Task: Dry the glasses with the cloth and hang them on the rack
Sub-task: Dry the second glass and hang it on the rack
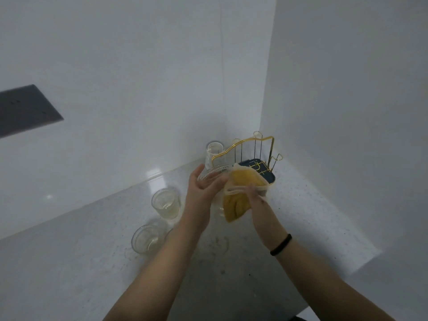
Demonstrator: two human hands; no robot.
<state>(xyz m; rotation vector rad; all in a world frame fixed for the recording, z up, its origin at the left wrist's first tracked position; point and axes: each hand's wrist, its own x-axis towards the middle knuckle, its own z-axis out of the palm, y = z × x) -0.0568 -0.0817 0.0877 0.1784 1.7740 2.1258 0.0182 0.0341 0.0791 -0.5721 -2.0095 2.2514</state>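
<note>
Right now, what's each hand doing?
Left hand: holds a glass.
Right hand: grips the cloth.

A pale speckled countertop [97,262] fills the lower part of the view and runs back into a corner where two plain white walls meet. The back wall [129,66] rises from the far edge of the countertop, smooth and glossy, with a faint vertical seam [222,77] running down it above the corner. The side wall [347,89] stands to the right of the countertop and cuts off its right edge. A dark grey rectangular panel [25,110] is set into the back wall, above the left end of the countertop. Soft, even light shows as small bright reflections [154,176] where countertop and back wall meet.
</note>
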